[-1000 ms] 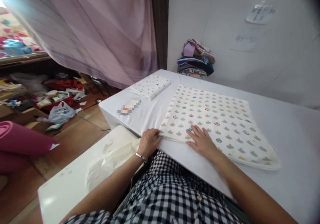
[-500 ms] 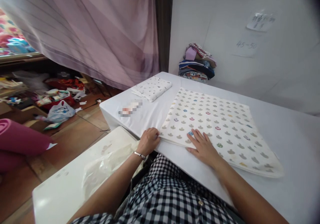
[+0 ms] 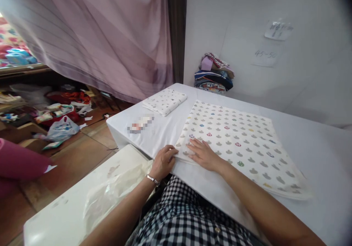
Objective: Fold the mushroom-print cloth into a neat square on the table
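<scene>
Beyond the hands: small folded cloth [image 3: 165, 101], fabric pile [image 3: 213, 73] on table [image 3: 324, 154]. Patterned cloth [image 3: 236, 143] lies flat, long axis running right. Left hand [image 3: 162, 162] pinches its corner; right hand [image 3: 204, 155] flat, fingers spread.

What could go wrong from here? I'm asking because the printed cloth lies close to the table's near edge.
The patterned cloth is a stack of layers; the left hand grips only its near corner while the right hand lies flat on top, so layers may slip out of line. That corner sits at the edge of the table, so it could slide off. A pull toward the far left might also nudge the small folded cloth.
</scene>
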The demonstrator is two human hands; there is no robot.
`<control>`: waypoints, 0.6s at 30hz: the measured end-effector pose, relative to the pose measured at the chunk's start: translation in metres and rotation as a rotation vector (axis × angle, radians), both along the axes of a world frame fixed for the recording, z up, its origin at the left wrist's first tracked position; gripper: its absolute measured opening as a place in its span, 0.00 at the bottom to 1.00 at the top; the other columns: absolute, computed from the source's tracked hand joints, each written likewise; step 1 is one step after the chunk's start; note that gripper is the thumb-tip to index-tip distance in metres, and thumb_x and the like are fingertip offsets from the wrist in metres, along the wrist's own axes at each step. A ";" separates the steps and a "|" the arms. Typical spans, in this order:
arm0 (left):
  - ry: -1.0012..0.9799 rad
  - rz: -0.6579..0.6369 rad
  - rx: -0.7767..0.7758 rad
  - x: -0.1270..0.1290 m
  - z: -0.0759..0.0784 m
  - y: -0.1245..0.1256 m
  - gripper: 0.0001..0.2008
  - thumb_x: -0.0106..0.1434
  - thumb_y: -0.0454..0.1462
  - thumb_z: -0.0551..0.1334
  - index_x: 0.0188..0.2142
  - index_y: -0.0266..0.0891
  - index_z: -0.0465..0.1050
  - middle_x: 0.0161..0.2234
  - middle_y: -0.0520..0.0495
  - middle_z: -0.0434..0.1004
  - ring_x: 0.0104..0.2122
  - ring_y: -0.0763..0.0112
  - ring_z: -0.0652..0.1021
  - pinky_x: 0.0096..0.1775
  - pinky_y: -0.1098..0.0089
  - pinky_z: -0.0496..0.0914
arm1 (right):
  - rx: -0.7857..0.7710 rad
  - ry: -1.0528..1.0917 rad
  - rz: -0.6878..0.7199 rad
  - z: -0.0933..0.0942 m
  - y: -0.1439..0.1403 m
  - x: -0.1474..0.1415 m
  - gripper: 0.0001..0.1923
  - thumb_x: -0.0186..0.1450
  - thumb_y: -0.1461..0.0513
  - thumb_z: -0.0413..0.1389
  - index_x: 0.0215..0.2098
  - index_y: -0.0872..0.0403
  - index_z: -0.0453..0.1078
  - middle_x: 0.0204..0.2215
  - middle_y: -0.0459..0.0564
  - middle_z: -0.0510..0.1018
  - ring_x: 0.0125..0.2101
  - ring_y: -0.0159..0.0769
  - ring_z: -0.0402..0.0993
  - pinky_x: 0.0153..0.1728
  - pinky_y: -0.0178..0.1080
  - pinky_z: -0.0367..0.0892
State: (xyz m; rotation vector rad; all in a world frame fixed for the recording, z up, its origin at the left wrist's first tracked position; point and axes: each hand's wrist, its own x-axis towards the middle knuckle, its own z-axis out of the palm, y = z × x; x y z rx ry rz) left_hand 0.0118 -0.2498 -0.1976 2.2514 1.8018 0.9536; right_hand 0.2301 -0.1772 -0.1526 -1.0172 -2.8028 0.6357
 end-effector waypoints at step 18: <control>0.031 -0.133 -0.198 0.000 0.036 0.004 0.12 0.52 0.30 0.57 0.34 0.42 0.76 0.39 0.48 0.75 0.38 0.67 0.74 0.43 0.64 0.67 | 0.056 -0.088 -0.124 -0.030 0.084 -0.048 0.33 0.68 0.47 0.36 0.66 0.53 0.42 0.66 0.50 0.40 0.65 0.41 0.32 0.61 0.50 0.31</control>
